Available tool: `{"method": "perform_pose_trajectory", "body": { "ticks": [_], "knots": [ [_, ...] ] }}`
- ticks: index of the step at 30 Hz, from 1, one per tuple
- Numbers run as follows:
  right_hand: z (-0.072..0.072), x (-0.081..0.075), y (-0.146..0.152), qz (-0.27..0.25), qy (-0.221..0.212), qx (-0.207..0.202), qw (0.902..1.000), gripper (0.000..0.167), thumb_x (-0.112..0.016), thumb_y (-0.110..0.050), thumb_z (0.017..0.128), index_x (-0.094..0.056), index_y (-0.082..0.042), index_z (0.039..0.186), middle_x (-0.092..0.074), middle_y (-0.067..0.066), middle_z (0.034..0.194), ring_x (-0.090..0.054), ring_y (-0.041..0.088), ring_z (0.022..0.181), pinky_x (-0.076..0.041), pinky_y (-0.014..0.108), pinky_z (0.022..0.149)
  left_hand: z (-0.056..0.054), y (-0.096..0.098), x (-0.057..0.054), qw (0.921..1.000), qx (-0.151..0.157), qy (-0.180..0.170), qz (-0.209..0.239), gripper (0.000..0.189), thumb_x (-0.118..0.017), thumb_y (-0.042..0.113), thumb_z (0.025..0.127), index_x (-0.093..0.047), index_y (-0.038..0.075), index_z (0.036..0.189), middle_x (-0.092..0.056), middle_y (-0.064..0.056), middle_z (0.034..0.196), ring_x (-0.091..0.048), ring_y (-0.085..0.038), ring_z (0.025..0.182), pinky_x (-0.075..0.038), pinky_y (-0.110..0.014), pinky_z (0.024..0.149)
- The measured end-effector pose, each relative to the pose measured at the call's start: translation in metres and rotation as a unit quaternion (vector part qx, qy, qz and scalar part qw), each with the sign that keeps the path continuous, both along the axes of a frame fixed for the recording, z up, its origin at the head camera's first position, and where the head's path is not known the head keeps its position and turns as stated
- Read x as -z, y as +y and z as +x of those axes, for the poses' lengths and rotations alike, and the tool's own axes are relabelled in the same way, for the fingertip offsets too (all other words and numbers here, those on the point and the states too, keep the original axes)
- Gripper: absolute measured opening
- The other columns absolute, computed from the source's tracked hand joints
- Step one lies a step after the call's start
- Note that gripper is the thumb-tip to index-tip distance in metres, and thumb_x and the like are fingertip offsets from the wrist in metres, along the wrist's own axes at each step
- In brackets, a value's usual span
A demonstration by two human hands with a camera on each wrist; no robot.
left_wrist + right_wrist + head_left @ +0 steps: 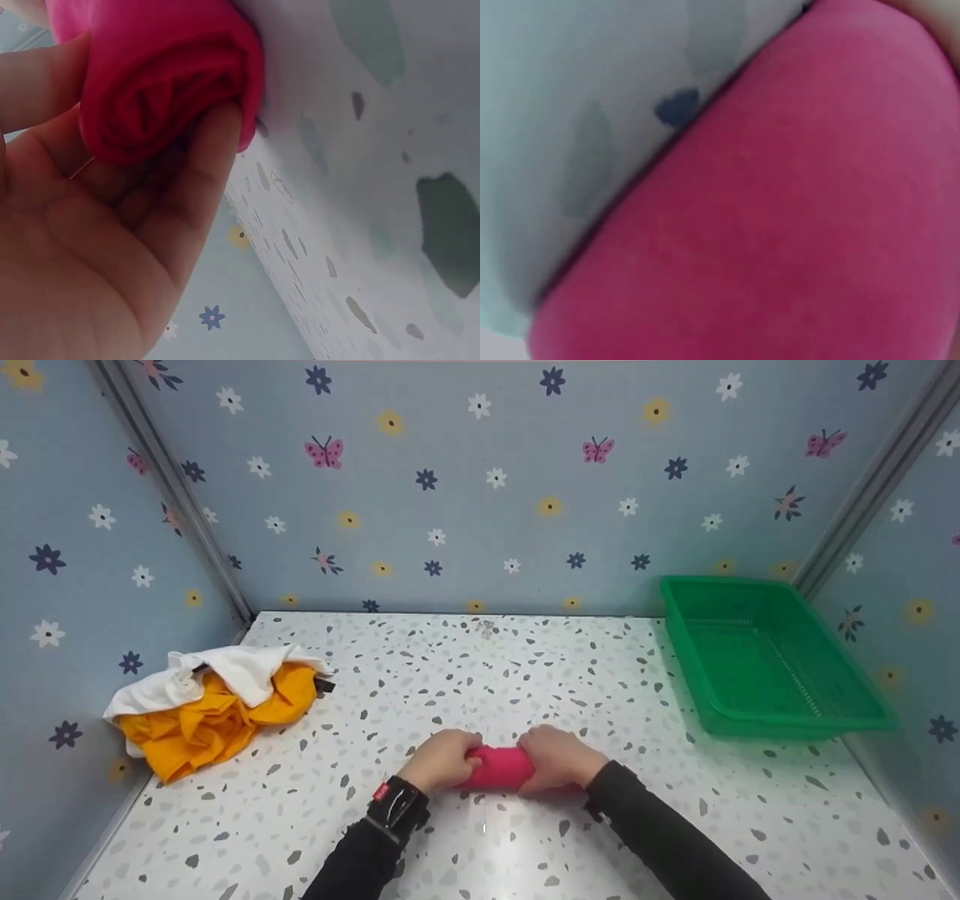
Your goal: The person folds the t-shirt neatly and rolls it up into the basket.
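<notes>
A rolled-up bright pink cloth (501,769) lies crosswise on the speckled white tabletop, near the middle front. My left hand (441,761) grips its left end. In the left wrist view the spiral layers of the cloth roll (169,97) show, with the thumb on one side and curled fingers of the left hand (97,247) on the other. Over the right part of the roll, my right hand (561,757) holds on, thumb toward me and fingers on the far side. Smooth pink cloth (772,202) fills most of the right wrist view, hiding nearly all of that hand.
At the left lies a crumpled heap of white cloth (244,667) and orange cloth (199,731). A green plastic basket (799,718) stands at the right, beside the side wall. Flower-patterned panels (465,510) enclose the tabletop (480,682) at the back and both sides.
</notes>
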State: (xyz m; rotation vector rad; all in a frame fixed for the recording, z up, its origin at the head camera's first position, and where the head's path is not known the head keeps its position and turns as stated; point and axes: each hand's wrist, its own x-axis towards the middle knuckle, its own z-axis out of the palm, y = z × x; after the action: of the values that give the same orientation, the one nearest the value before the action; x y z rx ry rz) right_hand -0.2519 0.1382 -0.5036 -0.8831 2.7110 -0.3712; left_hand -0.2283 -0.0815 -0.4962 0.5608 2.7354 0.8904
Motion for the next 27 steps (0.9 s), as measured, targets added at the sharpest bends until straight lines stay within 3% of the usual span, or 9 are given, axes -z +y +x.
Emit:
{"method": "perform_pose_trajectory", "body": {
  "ticks": [7,17,27],
  "knots": [
    [0.008,-0.001,0.001,-0.002,-0.005,0.006,1.0000,0.042,-0.084,-0.037,0.070,-0.061,-0.014,0.097,-0.057,-0.005,0.079,-0.055,0.013,0.073,-0.048,0.033,0.067,0.006,0.000,0.002,0.9999,-0.008,0.009,0.003,0.004,-0.069,0.013,0.088,-0.070,0.011,0.091,-0.063,0.002,0.082,-0.059,-0.016,0.077,-0.050,-0.041,0.078],
    [0.017,-0.001,0.005,0.005,0.008,-0.005,0.9999,0.064,-0.085,-0.040,0.072,-0.059,-0.008,0.121,-0.065,0.004,0.098,-0.061,0.021,0.090,-0.052,0.040,0.079,0.014,0.000,0.002,0.9998,0.006,0.019,0.008,0.003,-0.069,0.014,0.089,-0.069,0.011,0.088,-0.061,0.005,0.078,-0.058,-0.014,0.075,-0.050,-0.039,0.076],
    [0.020,-0.003,0.007,0.007,-0.006,0.004,0.9999,0.068,-0.086,-0.038,0.071,-0.058,-0.008,0.126,-0.065,0.005,0.102,-0.061,0.022,0.094,-0.051,0.042,0.081,0.019,-0.003,0.003,0.9997,0.004,0.021,0.015,0.004,-0.070,0.018,0.089,-0.068,0.015,0.087,-0.059,0.008,0.078,-0.056,-0.012,0.076,-0.049,-0.036,0.075]
  ]
}}
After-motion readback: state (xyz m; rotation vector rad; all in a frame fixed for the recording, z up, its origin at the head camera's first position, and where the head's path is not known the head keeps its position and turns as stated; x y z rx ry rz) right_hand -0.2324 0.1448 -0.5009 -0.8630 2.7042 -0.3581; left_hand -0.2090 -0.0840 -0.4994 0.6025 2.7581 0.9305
